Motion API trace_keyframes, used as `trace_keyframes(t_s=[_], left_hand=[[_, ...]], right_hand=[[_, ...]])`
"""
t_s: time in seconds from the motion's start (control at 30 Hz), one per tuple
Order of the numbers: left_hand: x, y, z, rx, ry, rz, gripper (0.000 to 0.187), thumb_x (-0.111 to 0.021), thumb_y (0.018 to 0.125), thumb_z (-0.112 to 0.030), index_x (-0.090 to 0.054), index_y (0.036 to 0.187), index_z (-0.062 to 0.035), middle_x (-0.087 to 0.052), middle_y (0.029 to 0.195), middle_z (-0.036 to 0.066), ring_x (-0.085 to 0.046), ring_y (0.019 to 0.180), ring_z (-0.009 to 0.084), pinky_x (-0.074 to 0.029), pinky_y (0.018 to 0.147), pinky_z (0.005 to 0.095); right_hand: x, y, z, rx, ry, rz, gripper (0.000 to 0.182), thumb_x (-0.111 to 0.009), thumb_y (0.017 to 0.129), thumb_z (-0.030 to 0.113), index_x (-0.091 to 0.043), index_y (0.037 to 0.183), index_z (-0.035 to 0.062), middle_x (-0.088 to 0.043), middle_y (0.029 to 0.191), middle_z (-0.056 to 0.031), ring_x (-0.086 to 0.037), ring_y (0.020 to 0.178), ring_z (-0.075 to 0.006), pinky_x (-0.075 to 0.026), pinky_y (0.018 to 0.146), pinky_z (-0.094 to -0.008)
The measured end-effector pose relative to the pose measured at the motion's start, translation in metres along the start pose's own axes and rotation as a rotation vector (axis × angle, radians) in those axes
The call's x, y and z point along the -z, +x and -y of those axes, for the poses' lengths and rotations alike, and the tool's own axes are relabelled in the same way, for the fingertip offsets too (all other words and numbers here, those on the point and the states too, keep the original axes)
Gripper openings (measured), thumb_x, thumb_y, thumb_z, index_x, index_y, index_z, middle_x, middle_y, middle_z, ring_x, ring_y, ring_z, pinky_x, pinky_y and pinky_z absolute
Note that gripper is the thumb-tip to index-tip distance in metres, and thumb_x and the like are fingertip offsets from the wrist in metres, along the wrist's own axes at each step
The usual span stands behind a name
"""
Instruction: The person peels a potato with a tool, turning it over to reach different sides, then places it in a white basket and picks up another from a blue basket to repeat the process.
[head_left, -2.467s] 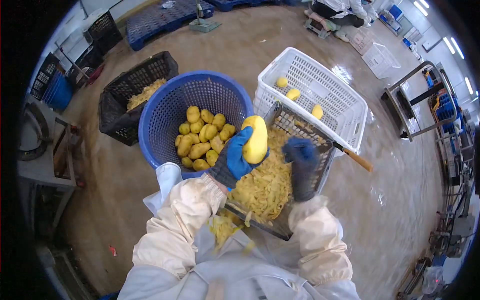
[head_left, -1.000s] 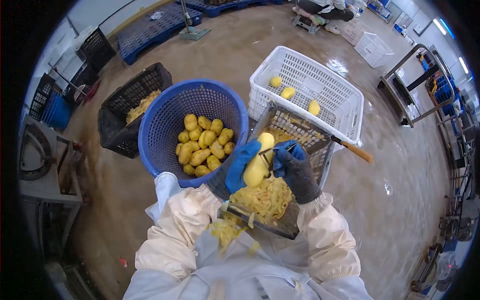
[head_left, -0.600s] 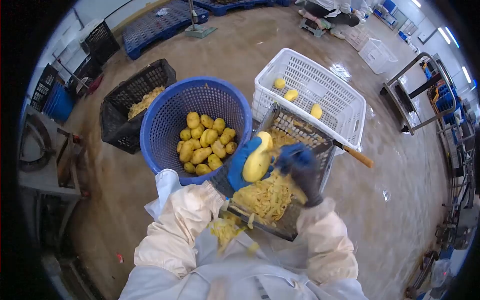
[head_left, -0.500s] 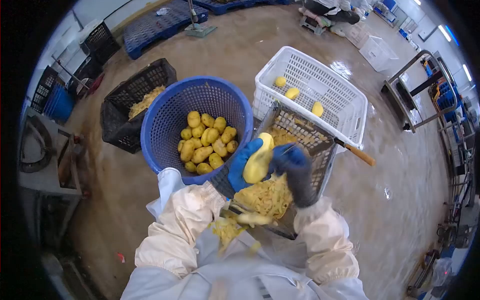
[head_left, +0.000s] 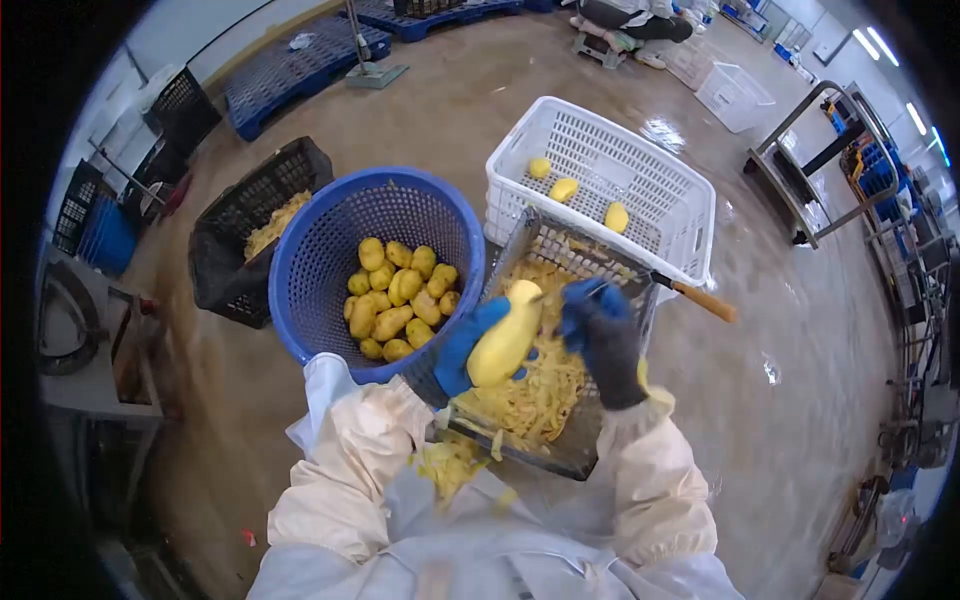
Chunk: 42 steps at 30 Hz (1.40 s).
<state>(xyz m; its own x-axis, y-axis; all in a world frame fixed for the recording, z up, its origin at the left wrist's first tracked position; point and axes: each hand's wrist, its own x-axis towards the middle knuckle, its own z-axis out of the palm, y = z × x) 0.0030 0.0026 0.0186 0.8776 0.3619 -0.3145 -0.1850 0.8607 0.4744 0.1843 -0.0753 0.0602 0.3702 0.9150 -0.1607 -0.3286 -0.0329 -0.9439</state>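
Observation:
My left hand (head_left: 462,350), in a blue glove, is closed round a large peeled yellow potato (head_left: 503,345) tilted upward. To its right, a short way off, my gloved right hand (head_left: 603,340) is closed on what looks like a peeler (head_left: 597,289); only a thin metal edge shows and the handle is hidden. Below both hands stands a dark mesh crate (head_left: 588,252) with potato peelings (head_left: 535,405) in it. More peelings lie on my apron (head_left: 430,545). On the left, a blue basket (head_left: 292,300) holds several unpeeled potatoes (head_left: 390,292).
A white crate (head_left: 685,185) with 3 peeled potatoes (head_left: 564,189) stands beyond the dark crate. A wooden-handled knife (head_left: 705,299) juts over the dark crate's right edge. Another black crate (head_left: 225,250) holds peelings. A trolley (head_left: 800,205) stands right; a person (head_left: 635,18) sits far back.
My right hand has drawn back to the right, away from the potato, which my left hand still holds. The view has shifted slightly, and the potato is tilted a little differently.

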Motion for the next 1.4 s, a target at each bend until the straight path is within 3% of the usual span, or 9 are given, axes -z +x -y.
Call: trace_keyframes(t_s=[0.23,0.27,0.53,0.67,0.73,0.8,0.87,1.23,1.4], left_hand=[[-0.001,0.006,-0.003,-0.207,-0.187,0.122,0.049,-0.041,0.096,-0.037,-0.042,0.13,-0.0019,-0.057,0.117,0.017,-0.057,0.104,0.0251,-0.049,0.088,0.0394],[-0.003,0.004,-0.007,-0.247,-0.048,0.171,0.049,-0.041,0.096,-0.036,-0.041,0.131,-0.0017,-0.056,0.118,0.017,-0.056,0.106,0.0244,-0.048,0.09,0.0389],[0.003,0.012,0.011,0.045,-0.095,0.185,0.05,-0.051,0.092,-0.038,-0.044,0.129,-0.0049,-0.058,0.113,0.013,-0.06,0.096,0.0287,-0.054,0.076,0.0409],[0.01,0.009,0.001,-0.15,-0.217,0.01,0.054,-0.05,0.092,-0.04,-0.04,0.131,-0.0047,-0.057,0.117,0.015,-0.059,0.1,0.0279,-0.052,0.081,0.0398],[0.012,0.003,0.013,-0.701,0.665,-0.074,0.053,-0.049,0.092,-0.039,-0.04,0.131,-0.0042,-0.056,0.118,0.014,-0.058,0.101,0.0269,-0.051,0.084,0.0391],[0.017,0.011,0.002,-0.049,-0.106,0.101,0.057,-0.054,0.088,-0.04,-0.041,0.13,-0.0025,-0.056,0.117,0.016,-0.059,0.1,0.0271,-0.052,0.078,0.0368],[0.004,0.001,-0.001,0.094,0.05,0.202,0.059,-0.056,0.087,-0.04,-0.042,0.129,-0.0021,-0.057,0.113,0.018,-0.061,0.094,0.0271,-0.053,0.075,0.0358],[-0.02,-0.008,0.0,-0.133,0.367,0.148,0.069,-0.065,0.082,-0.034,-0.035,0.135,-0.0012,-0.054,0.117,0.014,-0.06,0.098,0.0247,-0.053,0.08,0.0366],[-0.028,0.001,-0.003,-0.325,0.709,0.052,0.082,-0.071,0.076,-0.028,-0.029,0.141,-0.0032,-0.045,0.13,0.013,-0.049,0.116,0.0234,-0.039,0.098,0.033]], right_hand=[[-0.02,-0.026,-0.017,-0.001,-0.163,0.415,0.022,-0.072,0.079,0.013,-0.06,0.094,0.0014,-0.064,0.076,-0.006,-0.059,0.063,-0.0106,-0.045,0.055,-0.0207],[-0.021,-0.025,-0.032,0.281,-0.468,0.491,0.023,-0.073,0.079,0.013,-0.06,0.094,0.0026,-0.065,0.077,-0.0048,-0.058,0.064,-0.0095,-0.046,0.059,-0.0216],[0.033,0.031,-0.011,0.204,-0.102,-0.141,0.012,-0.061,0.087,0.015,-0.058,0.088,0.003,-0.062,0.071,-0.0068,-0.055,0.056,-0.0116,-0.044,0.051,-0.0228],[-0.018,-0.013,-0.031,0.026,-0.156,0.29,0.015,-0.065,0.084,0.014,-0.06,0.091,0.0024,-0.064,0.074,-0.0052,-0.058,0.059,-0.0092,-0.045,0.05,-0.0205],[-0.026,-0.018,-0.033,0.104,-0.321,0.403,0.013,-0.068,0.082,0.012,-0.061,0.09,0.0043,-0.064,0.074,-0.0039,-0.057,0.06,-0.0077,-0.045,0.05,-0.0196],[-0.01,0.001,-0.021,0.015,-0.119,0.216,0.011,-0.065,0.084,0.014,-0.061,0.09,0.0049,-0.063,0.073,-0.002,-0.057,0.06,-0.0073,-0.044,0.05,-0.0188],[0.026,0.028,-0.02,0.048,0.054,0.016,0.014,-0.061,0.087,0.018,-0.059,0.091,0.0049,-0.057,0.067,0.0002,-0.05,0.051,-0.0081,-0.04,0.048,-0.0194],[0.056,0.041,-0.018,0.037,0.06,-0.248,0.011,-0.058,0.086,0.013,-0.06,0.094,0.0053,-0.055,0.068,-0.0016,-0.049,0.053,-0.0087,-0.038,0.046,-0.02],[0.03,0.016,0.0,0.101,-0.062,0.057,0.016,-0.058,0.086,0.022,-0.06,0.092,0.0073,-0.055,0.072,0.0007,-0.049,0.054,-0.0063,-0.036,0.044,-0.0178]])
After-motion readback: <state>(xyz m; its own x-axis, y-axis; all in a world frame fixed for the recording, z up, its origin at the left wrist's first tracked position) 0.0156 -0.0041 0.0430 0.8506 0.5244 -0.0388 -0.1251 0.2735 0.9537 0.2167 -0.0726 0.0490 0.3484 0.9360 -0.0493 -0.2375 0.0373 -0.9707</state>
